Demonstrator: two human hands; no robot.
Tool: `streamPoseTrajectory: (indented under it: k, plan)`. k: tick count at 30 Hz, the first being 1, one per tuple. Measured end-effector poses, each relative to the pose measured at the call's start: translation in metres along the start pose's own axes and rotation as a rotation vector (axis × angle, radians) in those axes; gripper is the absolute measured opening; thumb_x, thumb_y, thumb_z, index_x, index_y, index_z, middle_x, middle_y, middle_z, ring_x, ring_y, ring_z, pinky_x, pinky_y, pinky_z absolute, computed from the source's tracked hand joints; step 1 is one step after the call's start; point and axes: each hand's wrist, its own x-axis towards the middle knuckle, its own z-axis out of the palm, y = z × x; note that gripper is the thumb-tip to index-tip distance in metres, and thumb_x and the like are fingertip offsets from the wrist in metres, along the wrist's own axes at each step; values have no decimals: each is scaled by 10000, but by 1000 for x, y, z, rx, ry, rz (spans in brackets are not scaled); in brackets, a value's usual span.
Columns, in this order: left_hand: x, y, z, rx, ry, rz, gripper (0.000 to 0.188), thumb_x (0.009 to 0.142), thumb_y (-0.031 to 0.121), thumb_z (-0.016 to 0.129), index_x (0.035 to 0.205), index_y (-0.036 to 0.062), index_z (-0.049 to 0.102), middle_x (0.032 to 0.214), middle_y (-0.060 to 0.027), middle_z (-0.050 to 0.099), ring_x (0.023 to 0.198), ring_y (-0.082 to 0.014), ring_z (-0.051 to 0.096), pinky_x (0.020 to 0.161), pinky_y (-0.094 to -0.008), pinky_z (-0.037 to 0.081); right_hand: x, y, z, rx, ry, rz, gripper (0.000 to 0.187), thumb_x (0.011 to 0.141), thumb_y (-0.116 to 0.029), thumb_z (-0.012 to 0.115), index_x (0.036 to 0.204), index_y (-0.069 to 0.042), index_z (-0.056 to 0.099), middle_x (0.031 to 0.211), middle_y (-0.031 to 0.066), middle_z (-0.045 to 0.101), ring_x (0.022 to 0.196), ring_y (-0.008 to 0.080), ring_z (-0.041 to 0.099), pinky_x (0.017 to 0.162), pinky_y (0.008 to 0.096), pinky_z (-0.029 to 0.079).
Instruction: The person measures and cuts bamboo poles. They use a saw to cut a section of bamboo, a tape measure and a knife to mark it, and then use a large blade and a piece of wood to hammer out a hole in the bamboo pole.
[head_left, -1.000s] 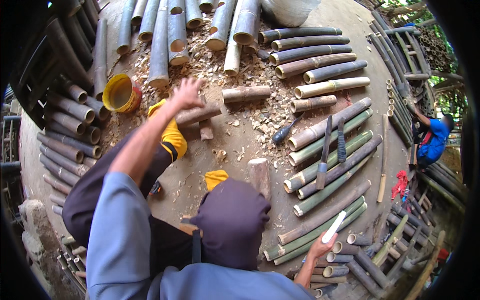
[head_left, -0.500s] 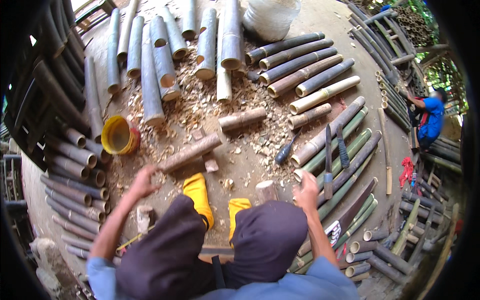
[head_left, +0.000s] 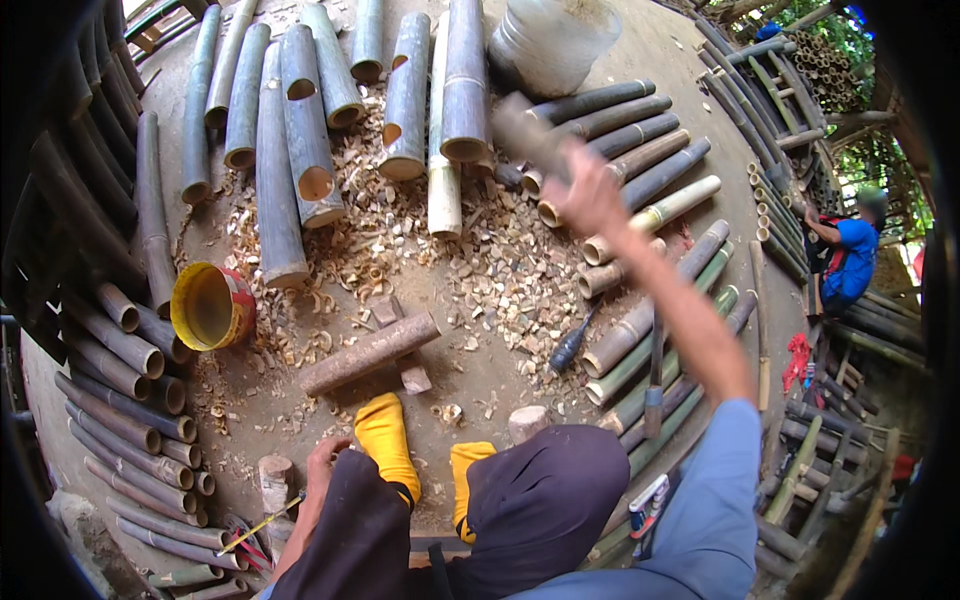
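Observation:
Out ahead to the right, my right hand (head_left: 592, 192) is closed round a short brown bamboo piece (head_left: 530, 135); both are smeared by motion. It hangs over the near ends of a row of dark bamboo tubes. My left hand (head_left: 325, 466) is low beside my left knee, partly hidden by it, so its fingers do not show well. In front of my feet in yellow socks (head_left: 384, 440), a brown round log (head_left: 370, 353) lies across a small wooden block (head_left: 414, 376).
Bamboo tubes (head_left: 280, 190) lie in rows on the far side, left and right. Wood chips (head_left: 500, 280) cover the middle ground. A yellow-red bucket (head_left: 246, 305) stands left, a whitish sack (head_left: 550, 50) at the back. A dark-handled tool (head_left: 570, 345) lies right. Far right sits a person (head_left: 852, 258).
The short bamboo piece has left the ground beyond the log and is in my right hand, which has swung forward. My left hand has drawn back to my knee. The view has shifted.

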Motion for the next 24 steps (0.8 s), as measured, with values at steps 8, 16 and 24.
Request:
streamPoseTrajectory:
  k: [8, 16, 24]
  plan:
    - [-36, -23, -15, 44, 156, 68, 267, 705, 68, 649, 966, 19, 621, 849, -137, 625, 786, -265, 620, 698, -343, 488, 166, -4, -133, -81, 844, -219, 462, 733, -95, 576, 1185, 0, 555, 1014, 247, 621, 916, 385, 608, 818, 413, 487]
    - [-136, -94, -74, 310, 855, -172, 332, 673, 47, 677, 980, 15, 554, 918, -134, 528, 884, -295, 537, 788, -368, 436, -131, -144, 39, 238, -625, -370, 633, 781, -183, 685, 1337, -74, 404, 1179, 247, 519, 1066, 408, 505, 927, 438, 414]
    - [-199, -120, -82, 564, 857, -457, 566, 591, 163, 722, 1115, 95, 519, 1093, -117, 497, 1071, -286, 460, 853, -478, 391, -221, -228, 84, 396, -312, -124, 724, 754, -82, 648, 1381, 0, 295, 1238, 283, 478, 1078, 415, 493, 927, 444, 398]
